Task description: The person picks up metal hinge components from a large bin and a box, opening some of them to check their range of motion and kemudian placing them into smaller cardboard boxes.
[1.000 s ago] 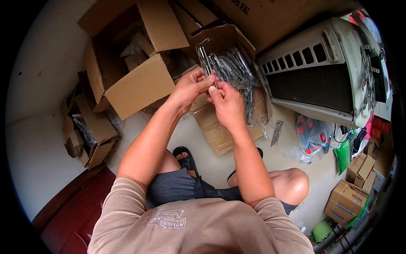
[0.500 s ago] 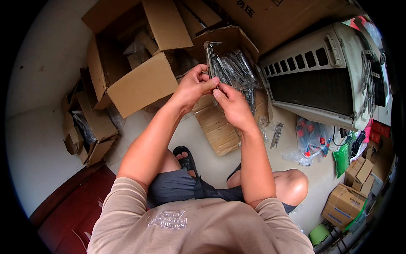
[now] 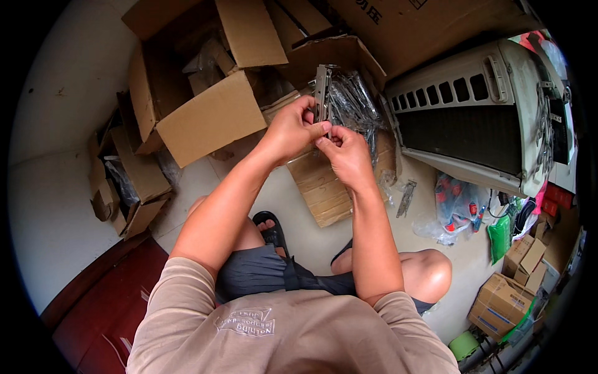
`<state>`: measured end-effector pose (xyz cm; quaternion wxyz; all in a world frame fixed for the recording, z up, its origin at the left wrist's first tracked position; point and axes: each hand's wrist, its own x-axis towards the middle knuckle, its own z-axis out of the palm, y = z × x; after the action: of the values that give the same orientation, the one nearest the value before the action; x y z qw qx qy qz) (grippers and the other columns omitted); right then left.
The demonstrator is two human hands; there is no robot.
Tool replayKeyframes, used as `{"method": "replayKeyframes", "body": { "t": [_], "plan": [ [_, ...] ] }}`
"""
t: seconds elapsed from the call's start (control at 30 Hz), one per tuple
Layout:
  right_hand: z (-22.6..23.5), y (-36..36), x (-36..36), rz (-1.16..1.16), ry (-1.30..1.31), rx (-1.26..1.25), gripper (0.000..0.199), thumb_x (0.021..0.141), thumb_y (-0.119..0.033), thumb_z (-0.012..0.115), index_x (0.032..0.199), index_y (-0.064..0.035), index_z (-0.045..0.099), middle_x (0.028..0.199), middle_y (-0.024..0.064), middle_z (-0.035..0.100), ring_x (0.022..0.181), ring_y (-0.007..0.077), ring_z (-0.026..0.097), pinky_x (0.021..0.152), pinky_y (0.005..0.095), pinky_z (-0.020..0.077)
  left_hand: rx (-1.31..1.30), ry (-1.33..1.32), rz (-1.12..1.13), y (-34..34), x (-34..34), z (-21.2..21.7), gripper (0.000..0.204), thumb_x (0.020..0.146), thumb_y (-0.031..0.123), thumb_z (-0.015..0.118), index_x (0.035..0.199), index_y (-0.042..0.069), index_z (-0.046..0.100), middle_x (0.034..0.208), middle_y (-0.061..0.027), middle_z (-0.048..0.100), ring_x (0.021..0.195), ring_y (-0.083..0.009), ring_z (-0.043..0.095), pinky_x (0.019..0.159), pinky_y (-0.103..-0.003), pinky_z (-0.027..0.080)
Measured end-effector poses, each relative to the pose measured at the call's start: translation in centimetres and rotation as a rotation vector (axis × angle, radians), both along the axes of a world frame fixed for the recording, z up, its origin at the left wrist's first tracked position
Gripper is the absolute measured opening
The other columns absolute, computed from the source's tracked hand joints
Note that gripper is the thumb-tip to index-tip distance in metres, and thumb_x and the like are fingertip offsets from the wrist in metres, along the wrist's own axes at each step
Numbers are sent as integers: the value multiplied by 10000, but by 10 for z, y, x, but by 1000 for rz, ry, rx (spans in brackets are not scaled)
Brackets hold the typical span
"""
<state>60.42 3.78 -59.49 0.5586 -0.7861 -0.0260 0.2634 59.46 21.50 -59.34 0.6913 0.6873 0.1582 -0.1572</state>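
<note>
Both hands are raised in front of me over an open carton. My left hand pinches a long, narrow metal fitting, its fingers behind and its thumb at the lower end. The fitting stands nearly upright, its exact kind unclear. At its bottom end my right hand is closed, thumb and fingers pressed together close to the left thumb. Behind them, in the carton, lie several similar metal fittings, many in clear plastic wrap.
A larger open carton stands to the left of the hands. On the right is a grey-white slatted metal unit. A loose metal piece and a plastic bag of bottles lie on the floor. Small boxes sit at lower right.
The metal fitting has turned so that its broad face shows more, and it has shifted slightly right. Both hands remain close together at its lower end.
</note>
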Motion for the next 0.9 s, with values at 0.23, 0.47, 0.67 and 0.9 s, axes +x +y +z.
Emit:
{"method": "replayKeyframes", "body": {
  "t": [0.23,0.47,0.67,0.9],
  "plan": [
    [6,-10,7,105,-42,-35,296,925,-249,768,899,30,672,721,93,622,663,173,536,637,374,461,46,-14,-82,4,1,5,404,991,96,769,1339,-5,591,931,-22,632,854,-94,601,714,-269,516],
    [16,-34,21,-9,80,15,324,972,-287,678,950,36,690,823,153,638,761,271,607,743,406,484,361,-61,-91,20,3,6,444,973,100,774,1369,11,594,959,-33,663,870,-112,598,772,-310,534],
    [49,-27,20,59,-184,-107,289,957,-245,674,936,43,678,888,225,640,834,397,637,777,448,500,481,-96,-85,19,2,14,401,963,122,770,1318,24,612,972,-112,700,850,-188,622,790,-373,533],
    [87,2,3,136,-341,-99,261,951,-226,725,909,30,710,819,180,652,714,322,646,702,421,522,582,-182,-48,7,-1,-3,352,990,137,720,1312,35,618,986,-138,707,888,-255,665,830,-414,537]
  ]
}}
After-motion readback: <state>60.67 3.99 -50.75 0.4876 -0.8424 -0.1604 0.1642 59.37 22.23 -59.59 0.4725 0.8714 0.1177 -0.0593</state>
